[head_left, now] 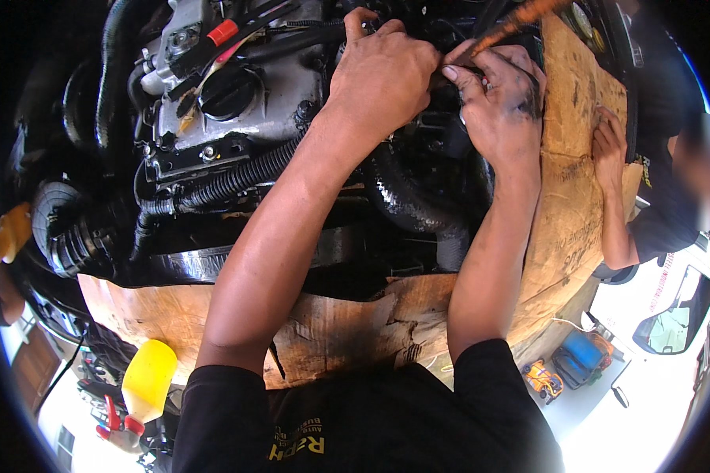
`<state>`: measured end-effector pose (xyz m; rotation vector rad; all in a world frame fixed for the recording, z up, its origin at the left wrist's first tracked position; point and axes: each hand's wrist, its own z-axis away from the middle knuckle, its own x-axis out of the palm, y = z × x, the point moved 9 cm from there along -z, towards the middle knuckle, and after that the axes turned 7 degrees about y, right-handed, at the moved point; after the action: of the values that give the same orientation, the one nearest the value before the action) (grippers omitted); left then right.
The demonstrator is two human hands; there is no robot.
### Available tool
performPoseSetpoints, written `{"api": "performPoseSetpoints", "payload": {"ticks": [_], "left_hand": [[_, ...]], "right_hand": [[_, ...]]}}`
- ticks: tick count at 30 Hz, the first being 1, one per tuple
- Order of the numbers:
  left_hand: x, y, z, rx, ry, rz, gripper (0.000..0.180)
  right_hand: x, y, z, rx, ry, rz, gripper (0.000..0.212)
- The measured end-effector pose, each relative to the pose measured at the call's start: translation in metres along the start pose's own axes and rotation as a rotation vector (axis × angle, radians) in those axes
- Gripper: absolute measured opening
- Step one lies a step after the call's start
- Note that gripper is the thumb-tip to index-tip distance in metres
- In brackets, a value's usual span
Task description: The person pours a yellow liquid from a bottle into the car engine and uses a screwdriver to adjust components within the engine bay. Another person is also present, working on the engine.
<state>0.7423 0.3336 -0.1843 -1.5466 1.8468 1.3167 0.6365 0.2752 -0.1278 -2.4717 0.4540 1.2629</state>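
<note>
Both my hands reach deep over a dark car engine. My left hand (pixel 383 75) is curled over the parts at the far side, its fingertips mostly hidden behind the knuckles. Close beside it, my right hand (pixel 501 106), smudged with black grease, has thumb and fingers pinched together. What either hand grips is hidden. A rusty orange-brown rod (pixel 521 24) slants from the top right down to the right hand's fingers; I cannot tell whether they hold it. Left of my hands is the grey engine cover (pixel 284 91) with a black oil filler cap (pixel 230 91).
Loose tools, one with a red part (pixel 222 31), lie on the engine. Below runs a corrugated hose (pixel 244 173). Stained cardboard (pixel 572 197) covers the front and right edges. A co-worker's hand (pixel 610 150) rests there. A yellow spray bottle (pixel 150 378) is at lower left.
</note>
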Motion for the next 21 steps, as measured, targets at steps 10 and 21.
{"api": "performPoseSetpoints", "payload": {"ticks": [10,21], "left_hand": [[0.009,0.001,0.006,-0.017,-0.16,-0.001,0.015],[0.007,0.004,0.002,-0.029,-0.154,-0.048,0.014]], "right_hand": [[0.013,0.011,0.003,0.215,-0.242,-0.043,0.022],[0.008,0.013,0.001,0.192,-0.094,-0.009,0.016]]}}
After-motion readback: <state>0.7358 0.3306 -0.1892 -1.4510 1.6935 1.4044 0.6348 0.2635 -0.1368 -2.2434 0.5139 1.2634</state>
